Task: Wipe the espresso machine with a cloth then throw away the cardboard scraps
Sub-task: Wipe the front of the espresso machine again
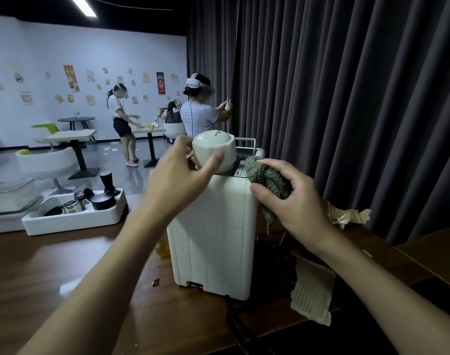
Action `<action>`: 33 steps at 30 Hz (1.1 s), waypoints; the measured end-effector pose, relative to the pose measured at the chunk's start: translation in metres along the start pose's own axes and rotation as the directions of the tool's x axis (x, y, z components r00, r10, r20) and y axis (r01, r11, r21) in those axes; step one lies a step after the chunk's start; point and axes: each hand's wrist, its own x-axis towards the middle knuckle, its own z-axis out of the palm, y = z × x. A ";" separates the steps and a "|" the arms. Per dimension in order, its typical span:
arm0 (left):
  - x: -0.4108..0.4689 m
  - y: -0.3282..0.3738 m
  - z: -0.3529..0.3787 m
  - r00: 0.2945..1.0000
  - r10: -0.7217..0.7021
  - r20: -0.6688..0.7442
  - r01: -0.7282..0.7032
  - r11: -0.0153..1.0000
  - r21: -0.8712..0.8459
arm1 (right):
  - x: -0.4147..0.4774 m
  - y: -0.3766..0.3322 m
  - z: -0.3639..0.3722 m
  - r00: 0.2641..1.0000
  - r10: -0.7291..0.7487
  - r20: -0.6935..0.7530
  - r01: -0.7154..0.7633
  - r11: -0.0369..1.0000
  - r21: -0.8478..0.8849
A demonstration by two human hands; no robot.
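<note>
Gripping an upturned white cup (215, 149) with our left hand (177, 172), we lay the thumb across its near wall and curl the fingers round its far side. The cup sits at the top of the white espresso machine (213, 231), and we cannot tell whether it rests there or is lifted off. Our right hand (293, 198) is closed round a bunched green cloth (267, 175). It holds the cloth against the machine's top corner, at about 1 o'clock from the machine's middle, and a checked end hangs down the side. The machine stands upright on a dark wooden table (65, 278), its plain panel toward us.

One ribbed cardboard scrap (313, 290) lies on the table at 4 o'clock from the machine, under our right forearm. A second torn scrap (349, 216) lies at 2 o'clock, beyond the right wrist. A black cord (234, 321) runs from the machine's base toward 6 o'clock. At 9 o'clock a white tray (72, 222) holds a black tamper (107, 183) and some metal pieces. A dark curtain (346, 98) hangs from 12 to 3 o'clock, and a person in a white top (198, 116) stands beside it at 12 o'clock.
</note>
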 end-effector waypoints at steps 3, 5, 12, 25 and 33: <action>0.005 -0.008 -0.009 0.997 0.003 0.081 -0.005 1.000 0.031 | -0.006 -0.001 0.010 0.998 0.029 -0.050 -0.026 0.999 0.044; 0.004 -0.007 -0.009 0.996 0.005 0.091 -0.015 0.994 0.110 | -0.007 -0.003 0.014 0.997 0.060 -0.056 -0.052 0.989 0.137; -0.005 0.003 0.000 0.999 0.031 0.012 -0.033 0.963 0.267 | 0.011 0.013 0.004 0.996 0.079 -0.043 -0.071 0.986 0.151; 0.034 -0.081 -0.047 0.738 0.235 0.633 -0.159 0.972 -0.175 | -0.011 0.008 0.035 0.932 0.049 -0.359 -0.078 0.995 -0.066; 0.026 -0.073 -0.014 0.826 0.378 0.418 -0.367 0.924 -0.110 | 0.004 0.021 0.029 0.909 0.106 -0.404 -0.152 0.985 -0.084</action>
